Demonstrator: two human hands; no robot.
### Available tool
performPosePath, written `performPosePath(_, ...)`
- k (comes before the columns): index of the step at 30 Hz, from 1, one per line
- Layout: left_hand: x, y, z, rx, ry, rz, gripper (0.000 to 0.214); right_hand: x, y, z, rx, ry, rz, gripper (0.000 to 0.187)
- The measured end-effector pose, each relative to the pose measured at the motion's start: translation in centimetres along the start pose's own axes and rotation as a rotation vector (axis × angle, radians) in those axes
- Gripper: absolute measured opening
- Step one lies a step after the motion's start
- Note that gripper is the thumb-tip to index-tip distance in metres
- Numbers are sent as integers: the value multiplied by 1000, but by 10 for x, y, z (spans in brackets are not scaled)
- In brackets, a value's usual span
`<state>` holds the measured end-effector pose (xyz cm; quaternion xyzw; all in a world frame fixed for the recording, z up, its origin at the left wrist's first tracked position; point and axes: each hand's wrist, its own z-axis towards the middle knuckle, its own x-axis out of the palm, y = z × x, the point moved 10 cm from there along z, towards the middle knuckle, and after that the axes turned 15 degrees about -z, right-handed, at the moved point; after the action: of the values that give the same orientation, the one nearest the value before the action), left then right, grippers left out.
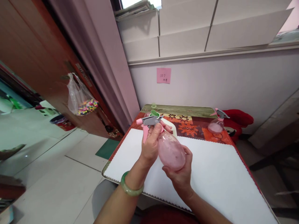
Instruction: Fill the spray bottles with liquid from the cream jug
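Over the table I hold a pink spray bottle (171, 152) with both hands, tilted so its grey and pink spray head points to the left. My left hand (151, 143), with a green bangle on the wrist, is closed around the neck just below the trigger. My right hand (182, 177) cups the round base of the bottle from below and the right side. Behind the spray head stands a white jug (171, 126) with a handle, partly hidden by the bottle and my left hand; a green cup-like piece (154, 113) shows there too.
A second pink spray bottle (216, 126) stands at the table's back right, near a red plush toy (240, 121). A white sheet (210, 168) covers much of the table. A bag of colourful bits (84, 104) hangs from the door at left; a pink note (163, 76) is on the wall.
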<state>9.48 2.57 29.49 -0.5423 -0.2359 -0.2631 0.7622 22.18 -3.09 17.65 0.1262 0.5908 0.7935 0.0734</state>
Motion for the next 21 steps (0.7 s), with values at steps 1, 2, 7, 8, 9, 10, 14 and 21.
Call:
performPosePath(1,0,0,0,9,-20,3,26,-5,5,-1,-83,-63,-74,91)
performPosePath(2,0,-1,0,22,-38,6,25,-8,9,-2,-144,-108,-127,92)
performPosePath(7,1,-3,0,18,-35,-8,25,-6,1,5,9,-27,44,109)
performPosePath(8,3,-2,0,-4,0,-9,25,4,-8,7,151,87,185,107)
performPosePath(9,5,0,0,-30,46,-7,26,18,-17,5,323,241,343,102)
performPosePath(10,8,2,-1,-57,91,-6,27,34,-22,-3,505,419,497,96)
performPosePath(14,9,11,-4,-148,167,5,30,65,-14,-45,969,917,853,95)
performPosePath(21,3,3,0,-64,64,32,28,20,-21,-1,341,245,347,79)
